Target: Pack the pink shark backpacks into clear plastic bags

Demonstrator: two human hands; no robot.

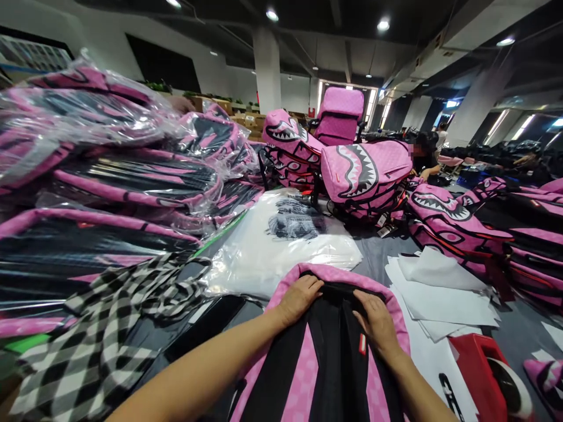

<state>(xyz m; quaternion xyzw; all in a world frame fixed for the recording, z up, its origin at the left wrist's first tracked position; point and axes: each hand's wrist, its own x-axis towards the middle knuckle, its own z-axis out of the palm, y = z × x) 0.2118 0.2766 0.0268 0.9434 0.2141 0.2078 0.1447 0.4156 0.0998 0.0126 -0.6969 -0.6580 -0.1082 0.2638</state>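
A pink and black backpack point(336, 351) lies in front of me with its top end pointing away. My left hand point(301, 299) grips it near the top, fingers curled over the border between pink rim and black panel. On the opposite side, my right hand point(378, 319) holds the black panel with bent fingers, the thumb beside a small red and white label point(362, 344). Beyond the bag's top lies a stack of clear and white plastic bags point(250, 246) with dark print.
Plastic-wrapped pink backpacks point(145, 176) are piled at left, above a checkered cloth point(101, 328). Shark-mouth backpacks point(369, 170) stand at the back. White papers point(444, 293) and a red tape dispenser point(481, 369) lie at right. A co-worker point(424, 155) is farther back.
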